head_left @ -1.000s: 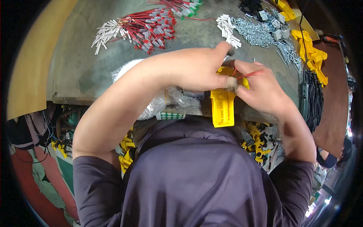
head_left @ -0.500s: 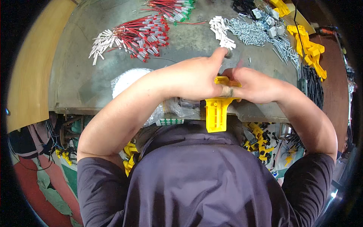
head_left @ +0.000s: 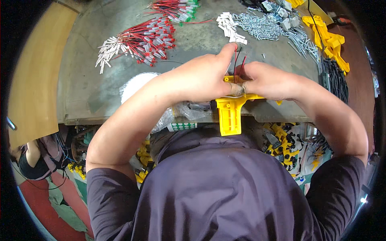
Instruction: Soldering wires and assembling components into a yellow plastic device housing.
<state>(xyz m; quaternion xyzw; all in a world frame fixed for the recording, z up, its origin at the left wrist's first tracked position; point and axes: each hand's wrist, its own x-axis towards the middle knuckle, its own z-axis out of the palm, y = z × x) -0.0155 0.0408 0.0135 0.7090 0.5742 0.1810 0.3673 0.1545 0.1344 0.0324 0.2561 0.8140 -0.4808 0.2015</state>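
A yellow plastic housing half (head_left: 230,116) with a ribbed, hollow handle is held between my hands at the near edge of the table, its handle pointing toward my body. My left hand (head_left: 213,76) is closed on its left side, the thumb pressing inside the upper part and another finger stretched up and away. Closed around the right side, my right hand (head_left: 269,82) has its thumb tip meeting the left thumb. Thin red and black wires (head_left: 243,65) rise from the housing between the hands. The fingers underneath are hidden.
Red-wired parts with white sleeves (head_left: 150,38) and green-tipped ones (head_left: 187,10) lie at the far left. White pieces (head_left: 231,28), screws (head_left: 259,27), yellow housings (head_left: 331,42) and black cables (head_left: 335,86) lie to the right. Bubble wrap (head_left: 136,84) sits left of my hands. Another person (head_left: 34,160) is at far left.
Red and black wires now stand up plainly between my hands. The right hand has shifted slightly on the housing, showing more of its right arm; the whole view has shifted a little.
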